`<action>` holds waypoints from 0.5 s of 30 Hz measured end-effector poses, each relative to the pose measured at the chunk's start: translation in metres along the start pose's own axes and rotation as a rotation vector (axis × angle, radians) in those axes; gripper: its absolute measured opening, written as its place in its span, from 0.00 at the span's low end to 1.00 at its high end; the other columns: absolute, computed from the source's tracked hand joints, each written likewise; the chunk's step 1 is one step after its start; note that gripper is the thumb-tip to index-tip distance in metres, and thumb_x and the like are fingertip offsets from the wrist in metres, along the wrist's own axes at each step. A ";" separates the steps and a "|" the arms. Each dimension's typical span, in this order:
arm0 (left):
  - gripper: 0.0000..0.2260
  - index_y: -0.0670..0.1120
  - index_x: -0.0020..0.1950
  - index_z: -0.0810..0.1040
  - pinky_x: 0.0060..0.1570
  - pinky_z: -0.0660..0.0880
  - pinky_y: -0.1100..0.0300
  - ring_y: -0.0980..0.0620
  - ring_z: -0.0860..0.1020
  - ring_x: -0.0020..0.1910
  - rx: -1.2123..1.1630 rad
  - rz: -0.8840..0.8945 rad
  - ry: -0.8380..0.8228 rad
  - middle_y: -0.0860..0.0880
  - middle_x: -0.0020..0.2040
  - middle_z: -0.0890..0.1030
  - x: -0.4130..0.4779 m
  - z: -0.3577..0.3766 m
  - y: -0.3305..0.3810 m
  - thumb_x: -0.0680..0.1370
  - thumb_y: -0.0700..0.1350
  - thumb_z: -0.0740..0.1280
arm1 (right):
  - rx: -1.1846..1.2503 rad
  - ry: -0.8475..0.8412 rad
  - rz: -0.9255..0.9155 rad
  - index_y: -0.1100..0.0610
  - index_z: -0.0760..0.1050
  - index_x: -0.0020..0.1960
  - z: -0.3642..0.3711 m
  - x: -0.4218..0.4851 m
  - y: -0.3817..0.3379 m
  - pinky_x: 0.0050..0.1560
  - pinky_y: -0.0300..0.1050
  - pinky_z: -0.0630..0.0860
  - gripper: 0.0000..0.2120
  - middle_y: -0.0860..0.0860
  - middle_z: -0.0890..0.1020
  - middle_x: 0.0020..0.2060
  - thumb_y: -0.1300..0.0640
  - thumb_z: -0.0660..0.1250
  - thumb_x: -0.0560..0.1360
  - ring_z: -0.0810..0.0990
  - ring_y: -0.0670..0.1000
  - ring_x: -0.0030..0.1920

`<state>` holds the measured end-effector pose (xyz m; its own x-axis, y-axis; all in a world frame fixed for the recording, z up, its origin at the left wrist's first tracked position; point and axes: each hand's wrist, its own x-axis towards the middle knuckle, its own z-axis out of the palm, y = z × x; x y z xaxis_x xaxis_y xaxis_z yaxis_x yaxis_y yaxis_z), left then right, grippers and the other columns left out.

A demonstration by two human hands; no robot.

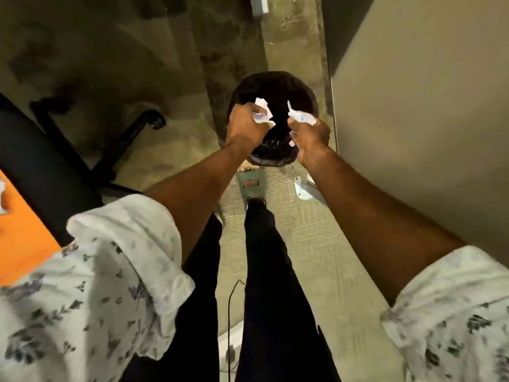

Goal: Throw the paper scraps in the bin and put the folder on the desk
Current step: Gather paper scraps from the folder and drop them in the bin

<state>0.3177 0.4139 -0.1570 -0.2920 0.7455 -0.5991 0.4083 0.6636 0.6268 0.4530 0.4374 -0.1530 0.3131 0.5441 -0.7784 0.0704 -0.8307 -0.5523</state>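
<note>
A round black bin [278, 84] with a dark liner stands on the floor just ahead of my feet. Both my hands are held over its mouth. My left hand [246, 126] is closed around crumpled white paper scraps [262, 113] that stick out past the fingers. My right hand [309, 137] grips another bunch of white scraps [301, 115]. At the left edge lies an orange surface [19, 241], possibly the folder, with a bit of white paper on it.
A black office chair [44, 161] with a wheeled base [157, 121] stands to the left. A grey panel [427, 106] rises along the right, with a metal bracket [303, 188] at its foot. A thin cable [230, 312] trails on the carpet between my legs.
</note>
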 end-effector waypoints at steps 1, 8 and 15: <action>0.14 0.42 0.55 0.85 0.58 0.78 0.60 0.47 0.83 0.57 0.015 -0.001 0.002 0.43 0.56 0.86 0.006 0.003 0.000 0.72 0.45 0.78 | 0.026 -0.013 0.022 0.57 0.83 0.53 0.002 0.002 0.002 0.30 0.42 0.65 0.09 0.49 0.81 0.36 0.68 0.70 0.76 0.69 0.46 0.28; 0.21 0.45 0.60 0.81 0.59 0.80 0.52 0.45 0.81 0.61 0.023 -0.096 -0.118 0.43 0.65 0.80 0.037 0.030 -0.001 0.70 0.48 0.80 | 0.206 -0.051 0.086 0.56 0.81 0.56 0.012 0.039 0.014 0.57 0.48 0.81 0.13 0.56 0.85 0.53 0.69 0.71 0.75 0.81 0.53 0.49; 0.25 0.44 0.64 0.80 0.56 0.80 0.55 0.46 0.82 0.59 0.094 -0.059 -0.155 0.44 0.63 0.81 0.048 0.047 -0.010 0.70 0.50 0.80 | 0.244 -0.132 0.117 0.57 0.69 0.74 0.009 0.063 0.018 0.57 0.52 0.83 0.27 0.57 0.75 0.68 0.69 0.67 0.77 0.79 0.51 0.53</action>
<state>0.3396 0.4400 -0.2157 -0.1839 0.6818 -0.7081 0.4758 0.6921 0.5428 0.4657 0.4583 -0.2147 0.1783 0.4705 -0.8642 -0.1939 -0.8443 -0.4996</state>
